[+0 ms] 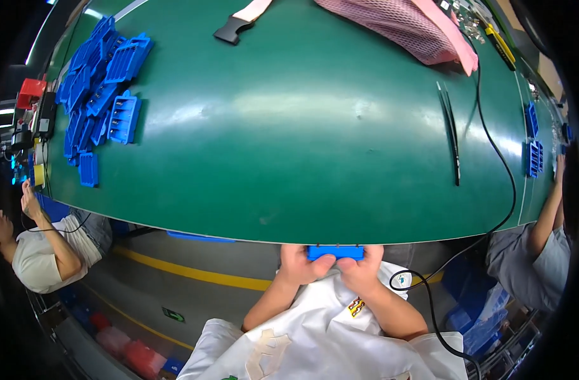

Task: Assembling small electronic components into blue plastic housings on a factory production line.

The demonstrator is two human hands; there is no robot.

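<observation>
A flat blue plastic part (335, 252) sits just below the near edge of the green table (302, 126), held between both hands. My left hand (300, 265) grips its left end and my right hand (360, 271) grips its right end, thumbs pressed under it. Both hands rest against my white shirt. A pile of several similar blue plastic parts (98, 88) lies at the far left of the table.
Long black tweezers (452, 130) and a black cable (492, 145) lie on the right. A pink mesh bag (403, 25) is at the back. More blue parts (534, 145) sit far right. One person sits at the left (49, 247), another at the right (543, 247).
</observation>
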